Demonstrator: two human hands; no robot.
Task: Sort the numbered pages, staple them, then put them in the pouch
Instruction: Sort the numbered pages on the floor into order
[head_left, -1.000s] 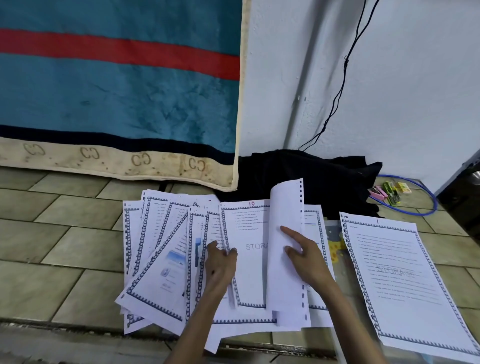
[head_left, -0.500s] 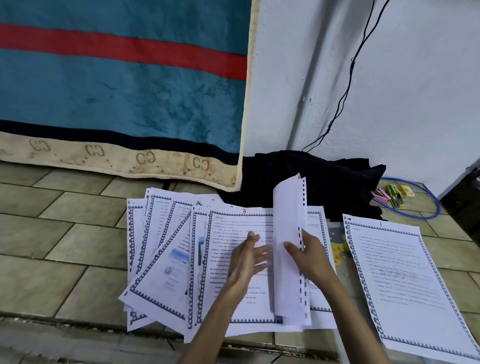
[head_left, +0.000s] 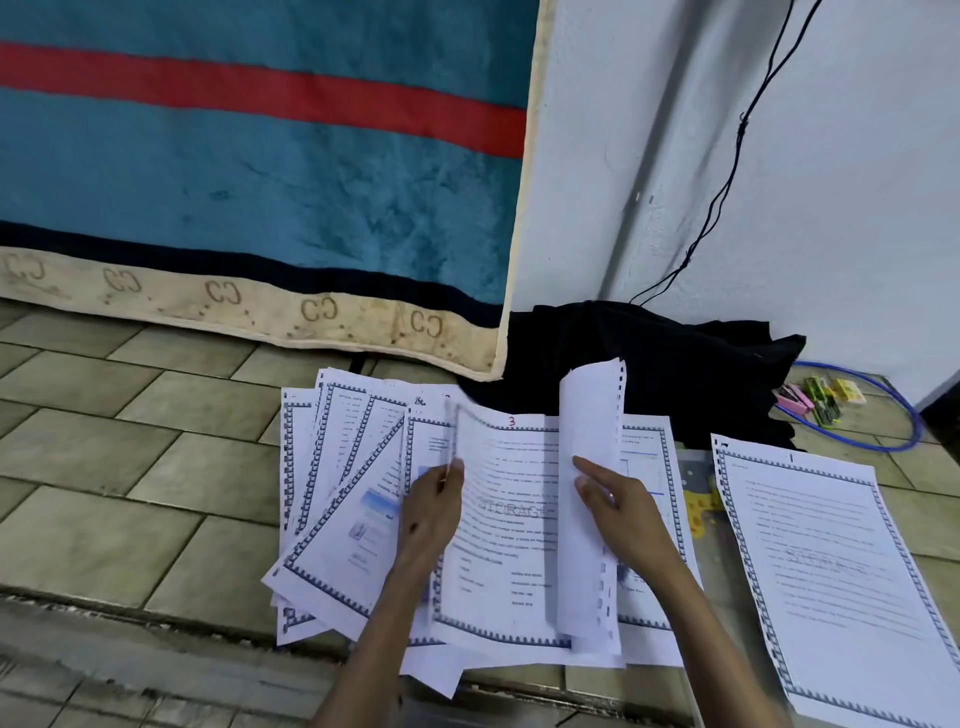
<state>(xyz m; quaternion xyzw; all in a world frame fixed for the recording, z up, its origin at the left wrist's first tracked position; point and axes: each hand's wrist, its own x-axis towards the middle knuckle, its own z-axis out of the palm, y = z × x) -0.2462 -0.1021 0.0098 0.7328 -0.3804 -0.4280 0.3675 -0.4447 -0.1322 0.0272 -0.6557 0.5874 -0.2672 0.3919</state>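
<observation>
Change: left hand (head_left: 434, 506) has swept page 10 aside, pinching a blurred sheet; white blue-bordered page 3 (head_left: 506, 525) now tops the fanned floor pile.
Right hand (head_left: 621, 512): fingers spread, propping an upright sheet (head_left: 589, 467).
Meaning: sorting continues (page 1 (head_left: 826, 566) lies apart, right).

Bare tiles (head_left: 130, 467) left free; black cloth (head_left: 649, 374) blocks behind pages (head_left: 337, 493).

Two bare forearms — no sleeves, no jewellery.

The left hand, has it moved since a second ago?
Yes. The left hand has slid from the middle of the fanned pages to the left edge of the page numbered 3, pinching a lifting sheet.
</observation>
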